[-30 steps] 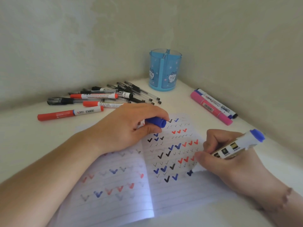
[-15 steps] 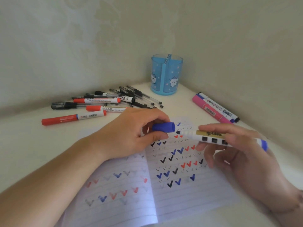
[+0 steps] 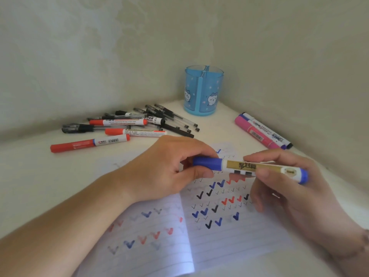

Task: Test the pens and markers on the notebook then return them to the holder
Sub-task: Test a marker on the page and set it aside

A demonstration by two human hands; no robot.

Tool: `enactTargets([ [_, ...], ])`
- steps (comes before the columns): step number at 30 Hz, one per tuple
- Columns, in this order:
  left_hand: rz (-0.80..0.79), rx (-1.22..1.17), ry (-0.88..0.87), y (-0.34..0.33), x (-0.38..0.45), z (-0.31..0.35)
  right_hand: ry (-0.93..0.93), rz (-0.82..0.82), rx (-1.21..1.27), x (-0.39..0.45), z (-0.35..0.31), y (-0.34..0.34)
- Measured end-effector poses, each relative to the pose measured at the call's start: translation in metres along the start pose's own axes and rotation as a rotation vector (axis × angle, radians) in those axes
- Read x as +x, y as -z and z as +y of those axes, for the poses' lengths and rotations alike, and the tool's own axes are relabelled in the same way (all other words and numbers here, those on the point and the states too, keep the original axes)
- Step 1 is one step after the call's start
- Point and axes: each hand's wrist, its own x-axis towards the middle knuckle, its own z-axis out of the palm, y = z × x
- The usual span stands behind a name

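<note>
A blue marker (image 3: 259, 167) with a white and gold barrel is held level above the open notebook (image 3: 229, 236). My right hand (image 3: 289, 188) grips its barrel. My left hand (image 3: 167, 168) pinches the blue cap (image 3: 207, 163), which sits on the marker's tip end. The notebook pages carry several blue, red and black check marks. The blue pen holder (image 3: 203, 90) stands in the far corner, with nothing visible in it.
A pile of red markers (image 3: 89, 144) and black pens (image 3: 171, 116) lies at the back left. A pink marker (image 3: 257, 134) and a purple one lie by the right wall. Walls close in on both sides of the corner.
My right hand lifted the marker off the page and turned it level. The tip went into the cap held by my left hand; the cap now sits on the marker.
</note>
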Motion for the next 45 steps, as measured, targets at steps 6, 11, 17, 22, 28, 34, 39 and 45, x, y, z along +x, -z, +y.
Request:
enactTargets([
  [6, 0.023, -0.022, 0.013, -0.001, -0.001, 0.001, 0.026, -0.015, -0.105, -0.001, 0.002, -0.002],
  [11, 0.008, -0.146, 0.068, -0.006, -0.004, 0.009, 0.054, 0.006, -0.152, -0.003, 0.006, 0.001],
  [17, 0.071, 0.017, 0.025, 0.003, 0.003, -0.005, 0.114, 0.037, -0.227, -0.002, -0.006, -0.007],
  [22, -0.019, 0.159, 0.065, 0.011, 0.001, -0.017, 0.205, 0.208, -0.686, -0.004, 0.0, 0.001],
  [28, 0.046, 0.433, 0.403, 0.062, -0.004, -0.059, 0.003, 0.621, -0.961, 0.021, 0.003, 0.03],
  [34, -0.026, 0.627, 0.731, 0.117, -0.032, -0.09, -0.036, 0.462, -1.471, 0.05, 0.01, 0.037],
  [39, 0.001, 0.619, 0.815, 0.133, -0.044, -0.094, -0.079, 0.376, -1.662, 0.059, 0.034, 0.048],
  [45, 0.01, 0.575, 0.801, 0.122, -0.042, -0.097, 0.016, 0.472, -1.539, 0.056, 0.042, 0.056],
])
